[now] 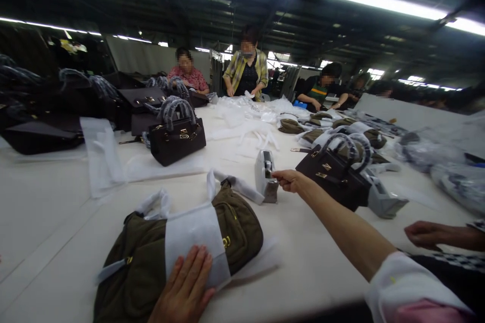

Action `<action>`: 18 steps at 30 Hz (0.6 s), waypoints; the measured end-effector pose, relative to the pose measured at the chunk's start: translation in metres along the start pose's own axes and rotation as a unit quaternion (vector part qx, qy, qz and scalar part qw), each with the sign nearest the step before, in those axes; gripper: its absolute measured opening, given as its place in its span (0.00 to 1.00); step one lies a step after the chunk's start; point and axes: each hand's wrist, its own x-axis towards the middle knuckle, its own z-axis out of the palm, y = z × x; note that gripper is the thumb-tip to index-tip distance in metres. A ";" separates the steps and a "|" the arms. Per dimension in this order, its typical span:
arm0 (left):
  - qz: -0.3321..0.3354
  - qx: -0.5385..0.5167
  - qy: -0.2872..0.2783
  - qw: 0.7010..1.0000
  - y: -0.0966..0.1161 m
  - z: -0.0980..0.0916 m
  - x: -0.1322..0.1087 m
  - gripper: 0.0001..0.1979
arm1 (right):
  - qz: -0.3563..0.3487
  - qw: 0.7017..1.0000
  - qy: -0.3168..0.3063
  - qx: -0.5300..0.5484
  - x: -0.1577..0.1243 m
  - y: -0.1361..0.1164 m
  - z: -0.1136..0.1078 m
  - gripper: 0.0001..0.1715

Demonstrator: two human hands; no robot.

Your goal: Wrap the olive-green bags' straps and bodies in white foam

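Note:
My left hand [184,287] lies flat, fingers spread, on a white wrapping sheet [195,242] folded round an olive-green handbag [151,257] at the near edge of the white table [45,202]. My right hand [290,180] reaches forward with the arm stretched out. Its fingers are pinched at the grey tape dispenser [265,174] standing just behind the bag. Whether tape is between the fingertips is too small to see.
A dark brown handbag [176,139] stands mid-table, another [333,174] to the right beside a second dispenser [382,201]. Black bags pile at the left; white wrapping sheets lie about. A co-worker's hand [428,234] rests at the right; several people work at the far end.

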 end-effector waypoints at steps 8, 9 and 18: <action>-0.019 -0.028 0.012 0.999 0.000 -0.001 0.003 0.21 | -0.049 0.998 -0.013 0.030 -0.047 0.049 0.004 0.11; -0.021 -0.030 0.013 0.999 0.000 -0.001 0.003 0.21 | -0.052 0.998 0.001 0.028 -0.047 0.058 0.008 0.12; -0.041 -0.020 -0.025 0.999 0.007 -0.011 0.004 0.22 | -0.176 0.981 0.085 -0.019 -0.080 0.092 0.048 0.15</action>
